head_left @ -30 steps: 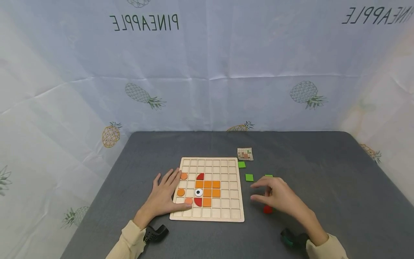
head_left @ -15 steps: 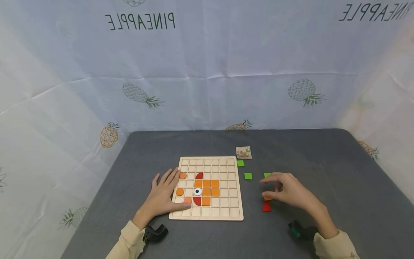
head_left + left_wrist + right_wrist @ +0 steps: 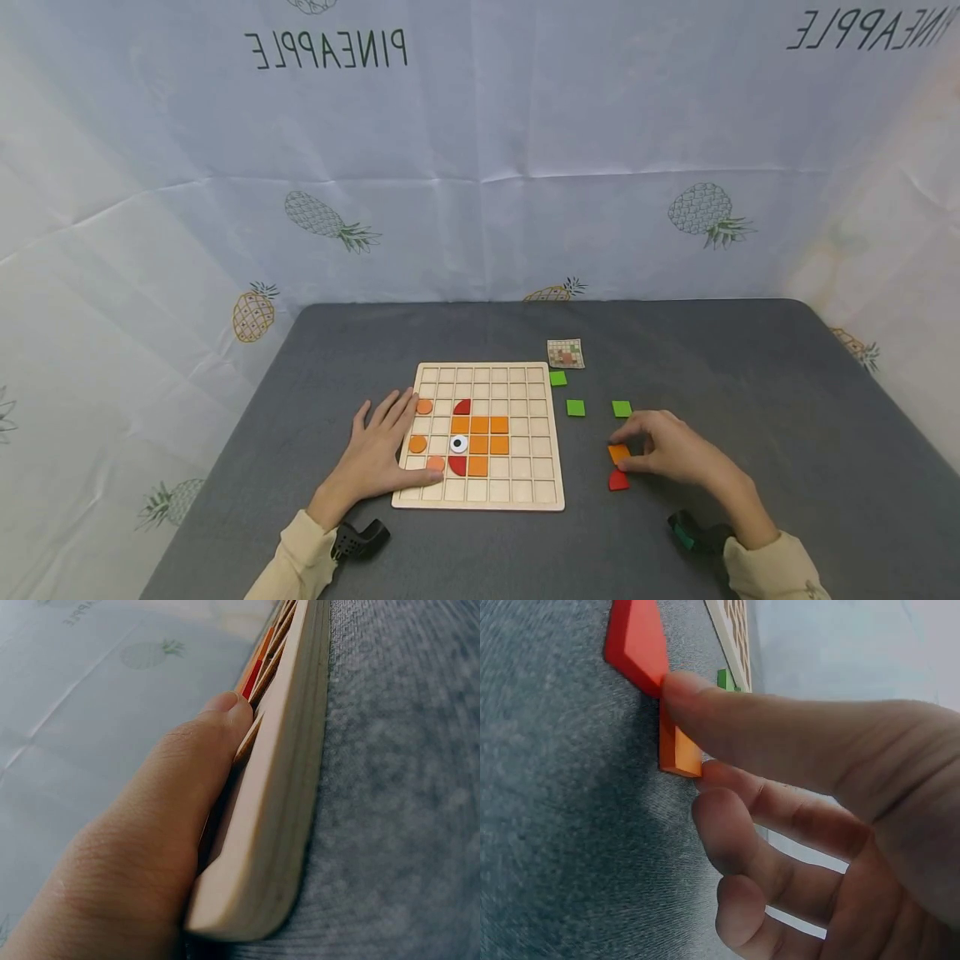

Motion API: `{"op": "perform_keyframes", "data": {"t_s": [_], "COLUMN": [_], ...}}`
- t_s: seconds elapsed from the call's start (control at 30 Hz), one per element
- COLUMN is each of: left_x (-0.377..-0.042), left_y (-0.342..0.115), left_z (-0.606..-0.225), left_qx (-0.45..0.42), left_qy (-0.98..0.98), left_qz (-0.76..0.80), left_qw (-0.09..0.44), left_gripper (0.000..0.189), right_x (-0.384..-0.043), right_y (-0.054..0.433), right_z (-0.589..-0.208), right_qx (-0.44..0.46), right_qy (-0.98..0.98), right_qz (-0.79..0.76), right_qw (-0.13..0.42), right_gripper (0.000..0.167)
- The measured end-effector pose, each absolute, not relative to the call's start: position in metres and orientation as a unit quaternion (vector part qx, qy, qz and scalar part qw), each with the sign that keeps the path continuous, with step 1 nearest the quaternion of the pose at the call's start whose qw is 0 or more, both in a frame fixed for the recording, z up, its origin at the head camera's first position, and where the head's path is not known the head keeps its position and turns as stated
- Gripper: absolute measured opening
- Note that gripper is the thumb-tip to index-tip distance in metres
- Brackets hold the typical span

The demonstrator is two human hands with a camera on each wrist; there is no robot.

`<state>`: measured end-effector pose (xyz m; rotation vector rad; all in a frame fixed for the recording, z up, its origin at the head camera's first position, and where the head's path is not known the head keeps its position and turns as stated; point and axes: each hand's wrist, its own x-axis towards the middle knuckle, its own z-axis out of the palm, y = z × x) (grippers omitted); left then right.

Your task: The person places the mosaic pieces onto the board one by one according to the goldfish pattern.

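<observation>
My left hand (image 3: 378, 458) rests on the left edge of the gridded wooden board (image 3: 525, 493), fingers spread. In the left wrist view its thumb (image 3: 176, 780) lies along the board's rim (image 3: 274, 817). Right of the board, my right hand (image 3: 671, 450) pinches an orange square tile (image 3: 618, 453) between thumb and index finger. The right wrist view shows this orange tile (image 3: 680, 754) low at the table, with the other fingers curled beside it. A red rounded-corner tile (image 3: 618, 481) lies just nearer, close to the thumb.
On the board sit orange squares (image 3: 479, 445), red quarter-rounds (image 3: 462, 407), orange discs (image 3: 417, 444) and a white eye disc (image 3: 459, 443). Green square tiles (image 3: 575, 408) lie to the board's right, one (image 3: 622, 408) beyond my right hand. A small pattern card (image 3: 566, 354) lies behind.
My right hand moved right, away from the board, then down to the orange square tile and took it between thumb and index finger. The left hand stays on the board.
</observation>
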<state>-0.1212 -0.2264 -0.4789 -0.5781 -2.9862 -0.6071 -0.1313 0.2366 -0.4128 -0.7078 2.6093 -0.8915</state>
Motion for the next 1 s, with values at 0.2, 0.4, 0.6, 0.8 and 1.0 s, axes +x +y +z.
{"op": "perform_keyframes", "data": {"t_s": [0.2,0.4,0.6,0.8,1.0], "left_x": [-0.121,-0.121,-0.12,-0.12,-0.12], "left_y": [-0.226,-0.226,-0.226,-0.226,-0.226], "left_z": [-0.479,-0.479,-0.478,-0.478,-0.478], "left_qx": [-0.189,-0.19,-0.187,-0.188,-0.186], "left_qy": [-0.962,-0.962,-0.962,-0.962,-0.963], "left_qz": [-0.198,-0.196,-0.196,-0.196,-0.197], "left_qw": [0.026,0.027,0.022,0.023,0.021], "left_gripper": [0.134,0.134,0.133,0.133,0.133], "right_x": [-0.133,-0.133,-0.132,-0.133,-0.133], "right_y": [0.238,0.232,0.229,0.231,0.228], "right_z": [-0.416,-0.421,-0.424,-0.426,-0.428], "right_qx": [-0.257,-0.251,-0.229,-0.234,-0.232], "right_qy": [0.905,0.919,0.922,0.917,0.918], "right_qz": [-0.309,-0.288,-0.297,-0.307,-0.31], "right_qw": [0.136,0.099,0.094,0.1,0.09], "right_gripper": [0.025,0.024,0.033,0.038,0.031]}}
